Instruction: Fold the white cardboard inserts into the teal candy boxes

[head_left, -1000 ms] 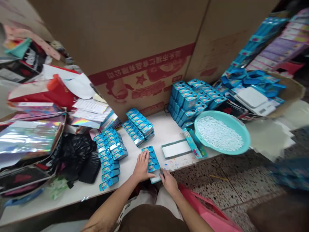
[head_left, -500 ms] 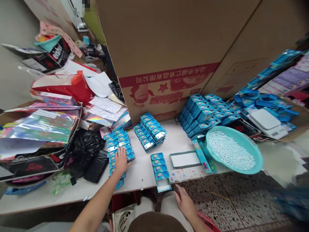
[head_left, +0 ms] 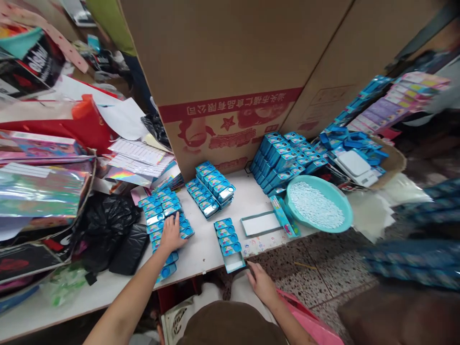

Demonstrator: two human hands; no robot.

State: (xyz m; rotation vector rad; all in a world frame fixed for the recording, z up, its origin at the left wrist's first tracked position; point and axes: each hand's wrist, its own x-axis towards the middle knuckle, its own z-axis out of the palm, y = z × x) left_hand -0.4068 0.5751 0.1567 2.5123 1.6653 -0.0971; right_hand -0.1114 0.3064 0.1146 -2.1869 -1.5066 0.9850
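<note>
My left hand [head_left: 171, 235] lies over two rows of small blue printed boxes [head_left: 157, 209] at the table's left. Its fingers are stretched out and touch the box tops, with the thumb apart. Just past the front edge of the table, my right hand [head_left: 262, 283] hovers over my lap with loosely spread fingers and nothing visible in it. Close to its fingertips is an open blue tray-like box [head_left: 235, 262], at the near end of a short row of blue boxes [head_left: 227, 235]. A shallow white-bottomed blue tray [head_left: 261, 224] sits right of that row.
A turquoise basin [head_left: 350, 211] holds many small pale pieces. Stacked blue boxes [head_left: 276, 158] and a white scale [head_left: 354, 166] stand behind it. Large cardboard cartons [head_left: 223, 52] wall off the back. Black plastic bags [head_left: 108, 220] and papers crowd the left. Another person's blurred arm shows at lower right.
My view has swung to the right, so the table things appear further left. My left hand stays on the boxes, its fingers slightly shifted. My right hand remains near the open box.
</note>
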